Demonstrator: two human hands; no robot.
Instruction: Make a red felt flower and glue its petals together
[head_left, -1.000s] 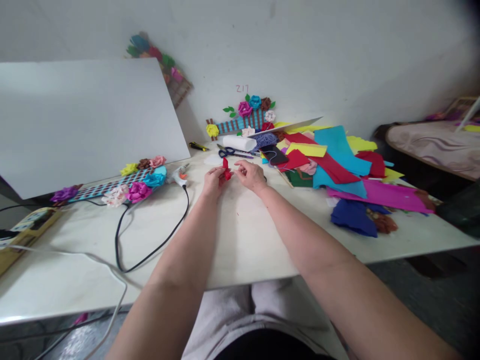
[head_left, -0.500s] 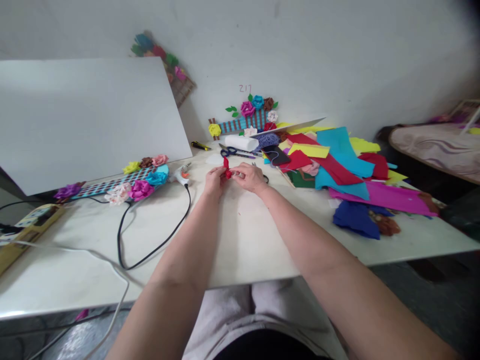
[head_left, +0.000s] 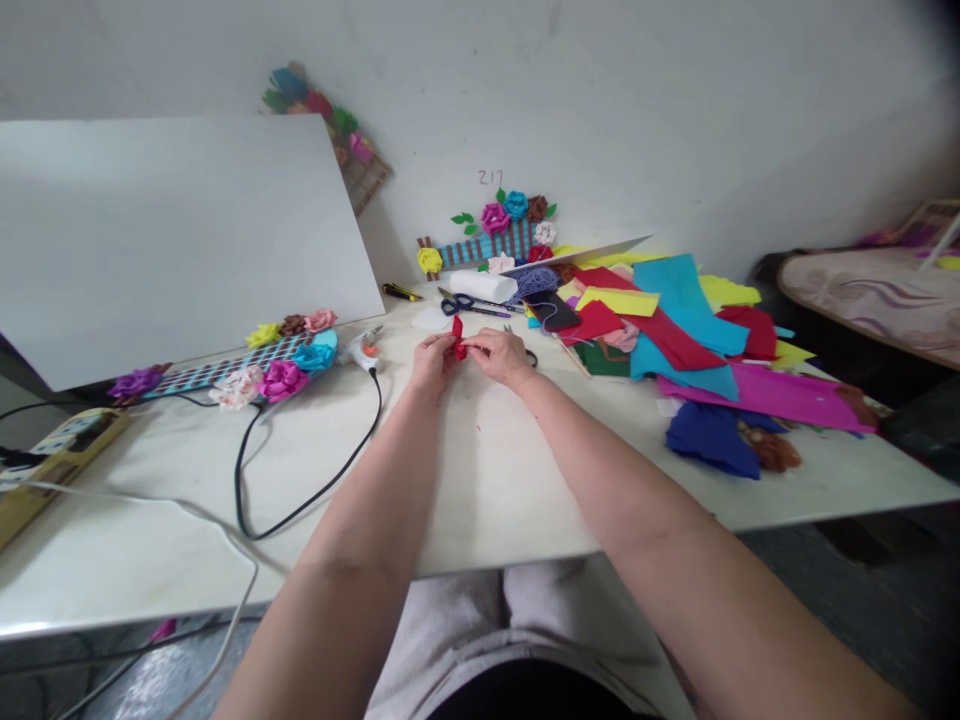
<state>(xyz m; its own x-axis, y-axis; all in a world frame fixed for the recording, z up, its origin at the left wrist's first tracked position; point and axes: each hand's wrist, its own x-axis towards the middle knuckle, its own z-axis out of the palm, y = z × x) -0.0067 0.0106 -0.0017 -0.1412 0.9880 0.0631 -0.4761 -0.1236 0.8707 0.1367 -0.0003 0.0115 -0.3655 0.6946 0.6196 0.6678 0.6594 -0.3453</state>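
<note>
Grip of left hand [head_left: 432, 360] and right hand [head_left: 501, 355] pinches a red piece [head_left: 457, 334], its lower part partly hidden.

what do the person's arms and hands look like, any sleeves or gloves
Both the left arm and right arm are bare as far as they show, with no sleeves in view. The left hand and right hand wear no gloves, and no watch or bracelet shows at either wrist. Rings would be too small to make out.
</note>
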